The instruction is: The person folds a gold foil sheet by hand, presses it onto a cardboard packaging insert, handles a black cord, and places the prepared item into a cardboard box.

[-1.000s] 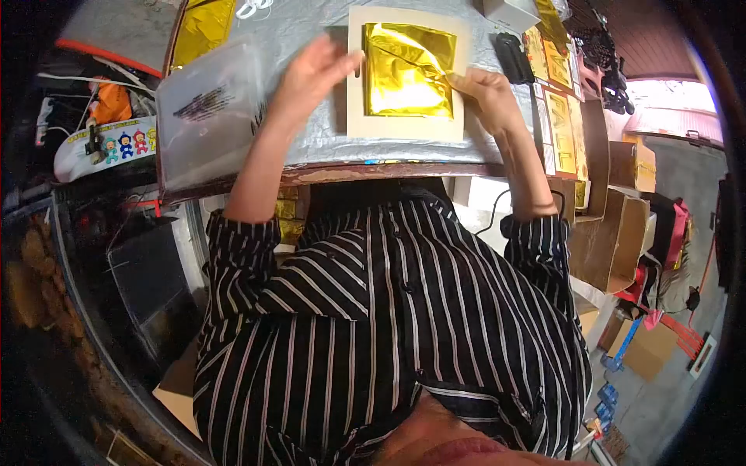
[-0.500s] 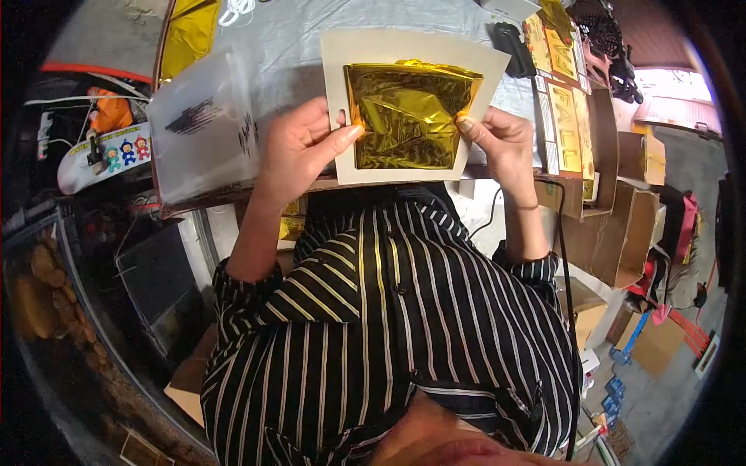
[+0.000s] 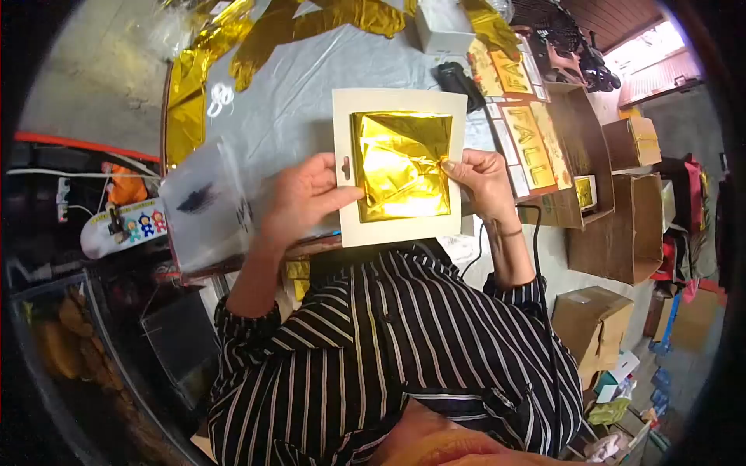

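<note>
At the table [image 3: 287, 97], gripping a cream backing card [image 3: 400, 234] from opposite sides with left fingers [image 3: 339, 200] and right fingers [image 3: 460, 173], apparently to steady folded gold foil [image 3: 404, 167].

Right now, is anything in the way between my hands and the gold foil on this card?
Nothing visible. Your left hand holds the pale card by its slotted edge, thumb tip at the gold foil, and your right hand has its thumb on the foil's opposite edge.

The grey-covered surface [image 3: 295, 105] bore gold foil [image 3: 186, 105], white cord [image 3: 224, 94], a translucent plastic bag [image 3: 203, 221], a white box [image 3: 448, 43], a black object [image 3: 457, 78] and printed packages [image 3: 533, 151].
</note>
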Demonstrator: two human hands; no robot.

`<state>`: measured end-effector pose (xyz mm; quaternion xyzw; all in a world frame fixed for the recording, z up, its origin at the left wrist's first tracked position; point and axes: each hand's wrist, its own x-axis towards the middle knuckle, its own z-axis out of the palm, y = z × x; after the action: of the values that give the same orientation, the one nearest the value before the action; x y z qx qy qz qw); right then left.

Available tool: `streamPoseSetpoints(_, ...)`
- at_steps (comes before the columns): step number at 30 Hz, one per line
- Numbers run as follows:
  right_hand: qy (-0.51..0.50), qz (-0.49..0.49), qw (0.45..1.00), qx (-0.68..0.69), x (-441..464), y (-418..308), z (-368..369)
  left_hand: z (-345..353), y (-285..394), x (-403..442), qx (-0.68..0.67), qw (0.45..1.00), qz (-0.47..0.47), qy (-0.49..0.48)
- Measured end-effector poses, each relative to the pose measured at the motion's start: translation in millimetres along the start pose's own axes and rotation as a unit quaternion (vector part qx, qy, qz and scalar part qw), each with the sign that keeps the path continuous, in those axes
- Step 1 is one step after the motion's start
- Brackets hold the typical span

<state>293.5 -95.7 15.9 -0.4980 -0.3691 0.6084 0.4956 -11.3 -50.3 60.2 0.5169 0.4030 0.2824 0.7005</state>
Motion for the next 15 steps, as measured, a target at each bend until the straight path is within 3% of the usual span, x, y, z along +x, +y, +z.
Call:
streamPoseSetpoints(1, 0.010, 0.002, 1.000, 0.020, -1.6, -0.2, -5.3, -5.5, 19.9, 6.3, 0.150, 0.988, -0.030, 0.009)
streamPoseSetpoints(2, 0.011, -0.003, 1.000, 0.023, -3.6, -1.4, -10.9, -10.6, 25.7, 21.5, 0.155, 0.988, -0.027, 0.007)
streamPoseSetpoints(4, 0.016, -0.005, 1.000, 0.009, -7.9, -1.8, -21.0, -18.8, 37.5, 62.0, 0.202, 0.952, 0.176, 0.148)
streamPoseSetpoints(6, 0.013, 0.009, 1.000, 0.015, -13.8, -5.8, -22.5, -12.7, 70.5, 107.5, 0.318, 0.894, 0.271, 0.163)
streamPoseSetpoints(8, 0.014, -0.004, 1.000, -0.004, -14.4, -6.1, -24.3, -1.9, 96.5, 159.1, 0.450, 0.815, 0.327, 0.162)
streamPoseSetpoints(12, 0.008, 0.013, 1.000, 0.012, -17.5, -7.6, -31.4, 10.5, 114.5, 279.1, 0.630, 0.579, 0.509, 0.090)
streamPoseSetpoints(15, 0.009, -0.009, 1.000, 0.018, -18.4, -5.8, -37.5, 22.4, 109.1, 336.2, 0.585, 0.555, 0.589, 0.052)
